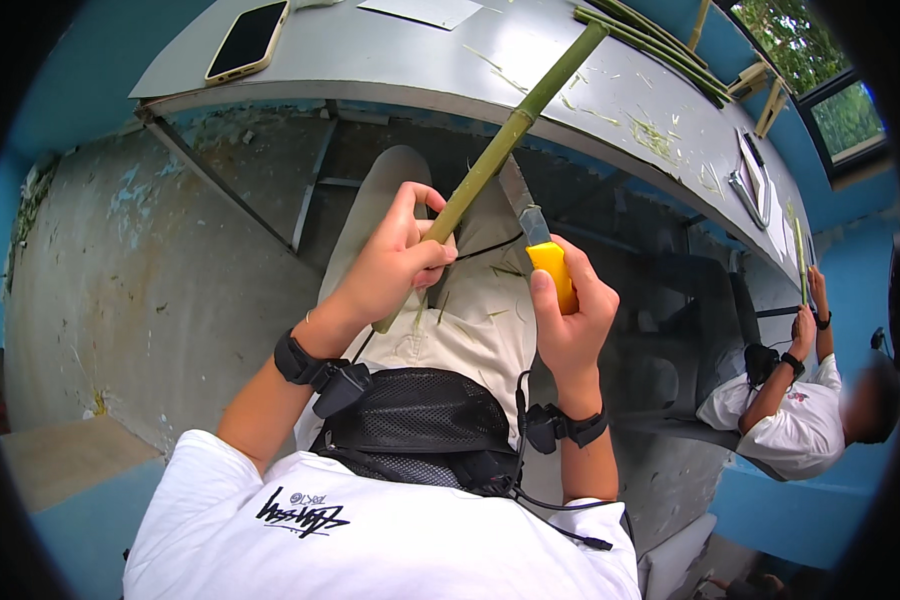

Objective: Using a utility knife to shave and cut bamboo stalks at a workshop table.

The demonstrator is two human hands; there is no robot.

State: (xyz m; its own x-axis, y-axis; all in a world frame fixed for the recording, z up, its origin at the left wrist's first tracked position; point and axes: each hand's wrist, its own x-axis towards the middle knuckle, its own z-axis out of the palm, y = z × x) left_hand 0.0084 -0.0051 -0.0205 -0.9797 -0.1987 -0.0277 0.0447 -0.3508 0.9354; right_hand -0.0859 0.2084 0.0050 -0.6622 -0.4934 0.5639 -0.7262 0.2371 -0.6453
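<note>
A green bamboo stalk (505, 135) slants up from my lap, its far end over the metal table. My left hand (400, 250) is closed around the stalk's lower part. In my right hand (575, 305) I grip a knife (552, 262) by its yellow handle. The knife's flat metal blade points up and away, close along the right side of the stalk; whether it touches the bamboo I cannot tell. Thin green shavings lie on my light trousers (490, 300).
Bamboo stalks (660, 50) and shavings (653, 135) lie on the metal table (400, 60). A phone (248, 42) rests at its left, a hacksaw (755, 180) at its right. Another person (795, 410) holds a thin green strip at the right. A black cable crosses my lap.
</note>
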